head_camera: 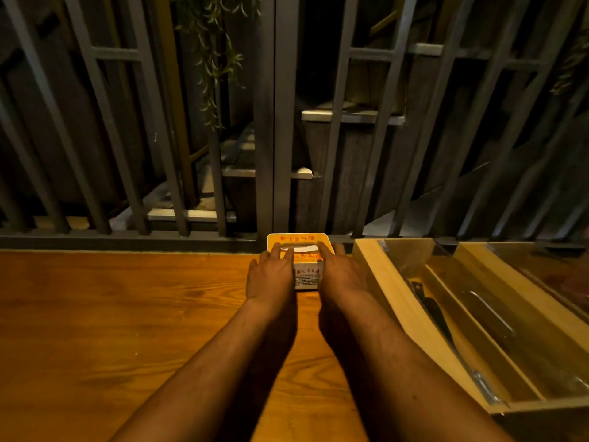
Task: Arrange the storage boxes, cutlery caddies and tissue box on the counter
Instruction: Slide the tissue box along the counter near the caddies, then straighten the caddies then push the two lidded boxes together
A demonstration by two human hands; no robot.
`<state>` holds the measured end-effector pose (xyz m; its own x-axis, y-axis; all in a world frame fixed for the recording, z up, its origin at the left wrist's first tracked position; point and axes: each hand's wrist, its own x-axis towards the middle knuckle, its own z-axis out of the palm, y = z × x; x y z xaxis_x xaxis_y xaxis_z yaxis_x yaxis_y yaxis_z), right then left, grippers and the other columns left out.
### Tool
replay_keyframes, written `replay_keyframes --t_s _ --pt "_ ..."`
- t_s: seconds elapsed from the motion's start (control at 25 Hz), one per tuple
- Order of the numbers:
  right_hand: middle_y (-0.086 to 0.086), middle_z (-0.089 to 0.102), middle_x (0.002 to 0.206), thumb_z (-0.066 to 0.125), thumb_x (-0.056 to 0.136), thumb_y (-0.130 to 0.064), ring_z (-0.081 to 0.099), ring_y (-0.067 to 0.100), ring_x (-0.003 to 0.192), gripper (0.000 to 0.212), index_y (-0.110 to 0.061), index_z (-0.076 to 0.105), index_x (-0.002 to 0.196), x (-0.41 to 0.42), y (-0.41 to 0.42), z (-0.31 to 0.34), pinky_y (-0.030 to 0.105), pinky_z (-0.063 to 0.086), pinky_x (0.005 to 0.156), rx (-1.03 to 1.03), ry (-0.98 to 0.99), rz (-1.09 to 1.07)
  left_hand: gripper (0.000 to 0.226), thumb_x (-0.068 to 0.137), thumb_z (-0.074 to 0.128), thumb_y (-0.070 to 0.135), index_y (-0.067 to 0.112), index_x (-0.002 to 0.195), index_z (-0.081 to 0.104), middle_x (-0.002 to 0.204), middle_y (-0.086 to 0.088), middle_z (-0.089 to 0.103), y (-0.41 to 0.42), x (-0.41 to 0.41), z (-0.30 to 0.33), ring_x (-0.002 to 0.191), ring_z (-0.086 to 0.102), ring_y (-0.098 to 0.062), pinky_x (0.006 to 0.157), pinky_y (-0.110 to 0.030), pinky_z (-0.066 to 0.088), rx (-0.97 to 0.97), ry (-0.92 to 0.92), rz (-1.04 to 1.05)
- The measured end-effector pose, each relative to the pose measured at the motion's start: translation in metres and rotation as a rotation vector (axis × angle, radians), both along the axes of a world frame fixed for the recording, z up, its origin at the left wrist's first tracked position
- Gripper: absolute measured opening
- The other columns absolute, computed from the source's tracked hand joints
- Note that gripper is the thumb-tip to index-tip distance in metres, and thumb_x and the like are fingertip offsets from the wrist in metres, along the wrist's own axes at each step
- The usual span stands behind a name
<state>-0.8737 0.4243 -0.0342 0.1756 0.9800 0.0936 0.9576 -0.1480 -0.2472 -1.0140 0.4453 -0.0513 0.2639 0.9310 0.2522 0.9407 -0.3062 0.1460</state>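
Note:
A small yellow and white tissue box (301, 242) with red print stands at the far edge of the wooden counter (127, 314), against the railing. My left hand (271, 274) presses its left side and my right hand (339, 275) presses its right side, fingers lying over the top. To the right lies a pale wooden cutlery caddy (392, 291) with a clear hinged lid and long compartments holding dark utensils. A second wooden box (497, 266) sits beyond it at the far right, partly cut off by the frame.
A dark metal railing (264, 154) with vertical bars runs along the counter's far edge. Behind it are stair steps (191, 215) and hanging green leaves (216, 59). The counter stretches wide to the left of the tissue box.

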Motion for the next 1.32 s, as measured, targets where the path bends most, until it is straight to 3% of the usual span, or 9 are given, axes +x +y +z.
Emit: replay_keyframes --t_s 0.08,0.16,0.36,0.56,0.72,0.84,0.96,1.12,1.32 --pt "0.007 0.033 0.153 0.070 0.083 -0.027 0.043 0.036 0.132 0.077 -0.034 0.029 0.147 0.002 -0.028 0.012 0.048 0.045 0.099 0.085 0.028 0.024 0.058 0.087 0.064 0.038 0.025 0.141 0.044 0.149 -0.007 0.043 -0.029 -0.001 0.012 0.132 0.043 -0.029 0.104 -0.044 0.041 0.095 -0.064 -0.024" --pt "0.004 0.046 0.145 0.063 0.086 -0.030 0.050 0.030 0.126 0.061 -0.034 0.039 0.143 0.013 -0.060 0.027 0.045 0.049 0.094 0.204 0.031 0.055 0.048 0.090 0.058 0.041 0.027 0.136 0.050 0.142 -0.003 0.052 -0.063 0.001 0.022 0.126 0.049 -0.025 0.099 -0.041 0.043 0.175 -0.144 -0.069" --pt "-0.001 0.048 0.146 0.059 0.090 -0.029 0.044 0.023 0.133 0.050 -0.034 0.047 0.138 0.063 -0.145 0.045 0.043 0.042 0.102 0.402 0.141 0.046 0.048 0.091 0.055 0.046 0.031 0.137 0.049 0.140 0.001 0.054 -0.145 0.026 0.041 0.129 0.047 -0.021 0.100 -0.040 0.041 0.243 -0.298 -0.140" --pt "-0.005 0.054 0.139 0.059 0.090 -0.027 0.051 0.017 0.125 0.042 -0.032 0.054 0.132 0.127 -0.218 0.020 0.034 0.042 0.100 0.425 0.182 0.051 0.047 0.090 0.052 0.049 0.036 0.136 0.048 0.141 0.006 0.052 -0.220 0.073 0.028 0.132 0.043 -0.017 0.104 -0.039 0.041 0.223 -0.313 -0.155" --pt "-0.007 0.056 0.137 0.061 0.089 -0.030 0.052 0.016 0.123 0.038 -0.034 0.059 0.127 0.179 -0.253 0.005 0.038 0.044 0.102 0.372 0.192 0.033 0.048 0.092 0.048 0.052 0.038 0.137 0.045 0.143 0.005 0.050 -0.256 0.129 0.019 0.132 0.041 -0.016 0.102 -0.034 0.038 0.191 -0.299 -0.145" --pt "-0.010 0.049 0.143 0.057 0.087 -0.050 0.042 0.017 0.133 0.045 -0.040 0.053 0.131 0.224 -0.272 -0.012 0.047 0.036 0.109 0.260 0.162 0.041 0.051 0.093 0.042 0.057 0.039 0.140 0.041 0.148 0.002 0.044 -0.271 0.169 0.002 0.137 0.035 -0.020 0.106 -0.037 0.034 0.126 -0.187 -0.099" --pt "-0.014 0.027 0.156 0.061 0.079 -0.064 0.015 0.017 0.147 0.070 -0.048 0.032 0.142 0.246 -0.277 -0.027 0.054 0.025 0.116 0.165 0.096 0.171 0.059 0.091 0.039 0.062 0.040 0.145 0.031 0.155 -0.002 0.032 -0.275 0.182 -0.013 0.144 0.022 -0.026 0.112 -0.041 0.027 0.029 -0.107 -0.022" --pt "-0.012 0.013 0.160 0.069 0.076 -0.058 0.001 0.020 0.149 0.085 -0.052 0.018 0.145 0.249 -0.269 -0.038 0.051 0.026 0.114 0.162 0.083 0.233 0.060 0.094 0.038 0.059 0.045 0.148 0.016 0.161 0.000 0.018 -0.277 0.179 -0.028 0.146 0.017 -0.029 0.109 -0.044 0.036 0.035 -0.076 0.028" --pt "-0.013 0.014 0.160 0.072 0.079 -0.045 -0.001 0.022 0.149 0.082 -0.053 0.022 0.143 0.254 -0.252 -0.044 0.052 0.022 0.114 0.178 0.124 0.233 0.052 0.098 0.036 0.051 0.047 0.146 0.017 0.160 0.004 0.021 -0.269 0.174 -0.037 0.141 0.031 -0.023 0.093 -0.037 0.049 0.099 -0.111 0.039"
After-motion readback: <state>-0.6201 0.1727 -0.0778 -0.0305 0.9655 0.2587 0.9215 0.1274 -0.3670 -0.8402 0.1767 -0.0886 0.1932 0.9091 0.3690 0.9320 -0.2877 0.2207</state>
